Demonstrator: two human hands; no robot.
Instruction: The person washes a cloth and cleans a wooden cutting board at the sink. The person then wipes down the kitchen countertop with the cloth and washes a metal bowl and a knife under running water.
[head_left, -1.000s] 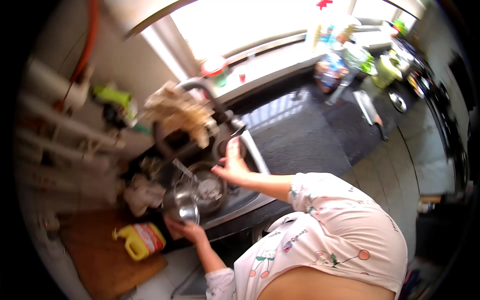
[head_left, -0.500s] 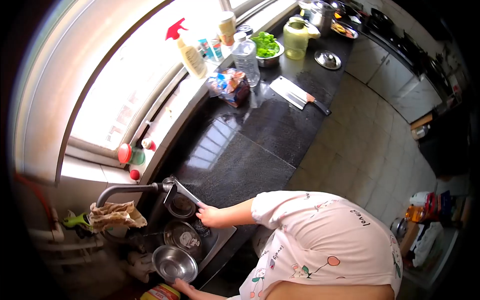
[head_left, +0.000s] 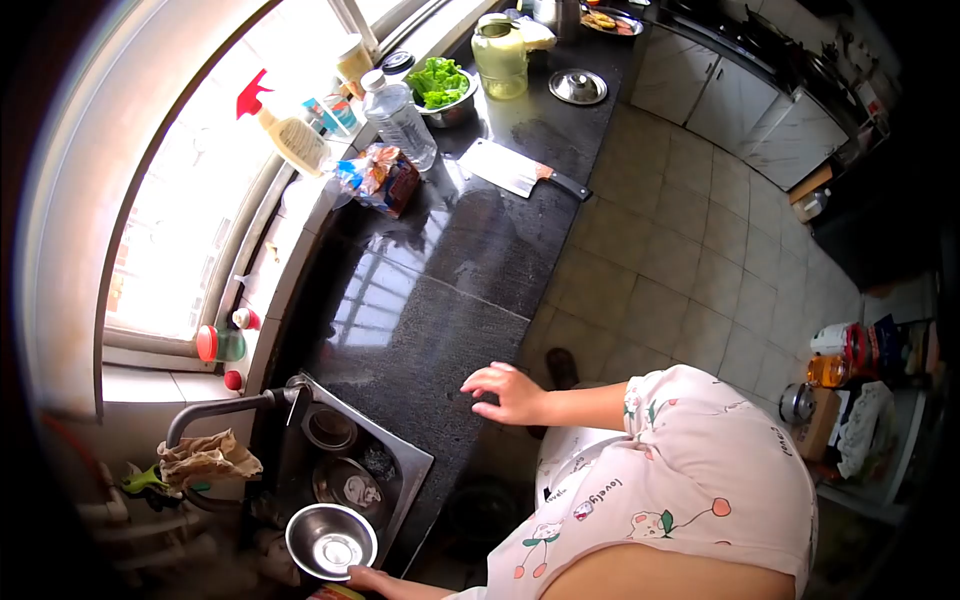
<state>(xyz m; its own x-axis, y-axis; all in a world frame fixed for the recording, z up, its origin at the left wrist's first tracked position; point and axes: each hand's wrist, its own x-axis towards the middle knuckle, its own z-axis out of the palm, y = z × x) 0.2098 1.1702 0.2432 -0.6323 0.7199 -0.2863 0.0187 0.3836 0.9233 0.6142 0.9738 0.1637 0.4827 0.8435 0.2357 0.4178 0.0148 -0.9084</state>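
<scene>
My left hand (head_left: 366,578) grips the rim of a shiny metal bowl (head_left: 331,541) at the near end of the sink; most of its fingers are hidden. My right hand (head_left: 508,393) is open with fingers apart, above the counter's front edge, holding nothing. In the sink (head_left: 412,487) lie a round metal bowl (head_left: 329,427) and another metal bowl (head_left: 342,480) with something pale in it. A curved faucet (head_left: 222,406) stands at the sink's back edge, with crumpled brown paper (head_left: 208,457) on its spout.
On the dark counter (head_left: 430,310) lies a cleaver (head_left: 525,170). Near it are a packaged bag (head_left: 378,180), a plastic bottle (head_left: 398,118), a bowl of lettuce (head_left: 440,85), a yellowish jar (head_left: 500,58) and a metal lid (head_left: 578,87). A spray bottle (head_left: 290,140) stands on the sill.
My right hand has left the sink's rim near the faucet and opened, drawing back toward the counter's front edge. My left hand still holds the bowl. The whole view has shifted.
</scene>
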